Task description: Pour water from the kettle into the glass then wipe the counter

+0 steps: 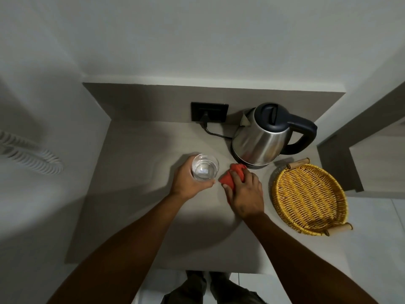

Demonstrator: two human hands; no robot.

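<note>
The person stood at a small grey counter (pixel 135 194) set in a corner with white walls. Both bare arms reached out over it.

The left hand (pixel 186 181) was wrapped around a clear glass (pixel 205 170). The fingers curled round its far side and the thumb lay along the near side, so the grip was closed on the glass. The glass stood upright, and there looked to be water in it. I could not tell if its bottom was touching the counter or was lifted a little.

The right hand (pixel 244 191) was just beside the glass. It pressed down flat on a red cloth (pixel 230 176), with the fingers bent over the cloth and holding it against the counter. The cloth was bunched up, and its far end was close to the bottom of the kettle.

The kettle (pixel 260 137) was shiny metal with a dark lid and a dark handle. It stood upright on its round base at the back of the counter, behind the right hand. Its handle pointed to the right. A black cord (pixel 215 134) ran from the base to a plug in a black wall socket (pixel 209 111).

A yellow woven basket (pixel 309 196) with wooden handles sat on the right side of the counter, near the right hand but not touching it.
</note>
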